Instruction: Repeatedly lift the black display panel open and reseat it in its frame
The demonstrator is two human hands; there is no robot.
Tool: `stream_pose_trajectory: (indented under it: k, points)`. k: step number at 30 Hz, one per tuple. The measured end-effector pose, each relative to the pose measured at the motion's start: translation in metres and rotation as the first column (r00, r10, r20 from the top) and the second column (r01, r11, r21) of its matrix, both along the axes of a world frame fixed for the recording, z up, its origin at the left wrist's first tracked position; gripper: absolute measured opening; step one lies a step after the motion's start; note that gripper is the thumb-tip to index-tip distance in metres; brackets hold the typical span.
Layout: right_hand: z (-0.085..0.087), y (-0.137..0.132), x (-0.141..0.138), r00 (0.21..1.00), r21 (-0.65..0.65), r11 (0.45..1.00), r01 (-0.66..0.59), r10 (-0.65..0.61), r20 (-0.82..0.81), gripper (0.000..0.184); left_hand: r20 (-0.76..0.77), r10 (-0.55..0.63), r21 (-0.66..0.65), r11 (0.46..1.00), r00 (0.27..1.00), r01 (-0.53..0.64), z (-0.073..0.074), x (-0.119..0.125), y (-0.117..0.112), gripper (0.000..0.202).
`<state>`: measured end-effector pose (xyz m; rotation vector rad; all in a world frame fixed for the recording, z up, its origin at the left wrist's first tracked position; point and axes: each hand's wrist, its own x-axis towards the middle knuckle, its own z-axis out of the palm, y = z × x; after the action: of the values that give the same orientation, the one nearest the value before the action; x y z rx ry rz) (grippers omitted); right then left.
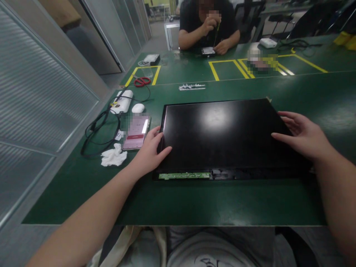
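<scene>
A black display panel (222,137) lies face up on the green table in front of me. Along its near edge a narrow green circuit board (184,175) is exposed. My left hand (152,152) grips the panel's left edge, the thumb on top and the fingers at its side. At the right edge is my right hand (303,135), its thumb over the screen and its fingers spread along the far side. Where the right fingertips touch the panel is partly hidden.
Left of the panel are a phone (136,132), a crumpled tissue (114,155), a white mouse (138,108), a white power bank-like box (122,101) and black cables (94,128). Red-handled scissors (142,82) and white strips (191,87) lie beyond. A person (209,29) sits opposite.
</scene>
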<state>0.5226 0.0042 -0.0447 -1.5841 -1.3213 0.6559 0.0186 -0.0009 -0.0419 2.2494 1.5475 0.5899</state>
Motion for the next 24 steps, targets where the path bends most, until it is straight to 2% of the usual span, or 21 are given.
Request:
stream_pose_trajectory:
  k: [5,13,19,24]
  points:
    - [-0.001,-0.001,0.001,1.000,0.008,1.000,-0.007,0.007,0.027,0.083,0.012,0.005,0.012,1.000,1.000,-0.005,-0.002,-0.001,-0.001,0.052]
    - [0.009,-0.005,-0.003,0.991,-0.026,0.996,0.087,-0.089,-0.104,0.077,-0.004,0.002,-0.013,1.000,1.000,-0.002,-0.001,-0.001,-0.004,0.056]
    - [0.009,-0.005,-0.001,0.993,-0.048,0.997,0.064,-0.069,-0.101,0.074,0.001,-0.006,0.002,1.000,1.000,0.006,-0.005,-0.002,-0.003,0.053]
    - [0.007,-0.003,0.004,0.995,-0.082,0.996,0.047,-0.054,-0.085,0.079,-0.018,-0.002,-0.007,1.000,1.000,0.002,-0.005,-0.001,-0.003,0.056]
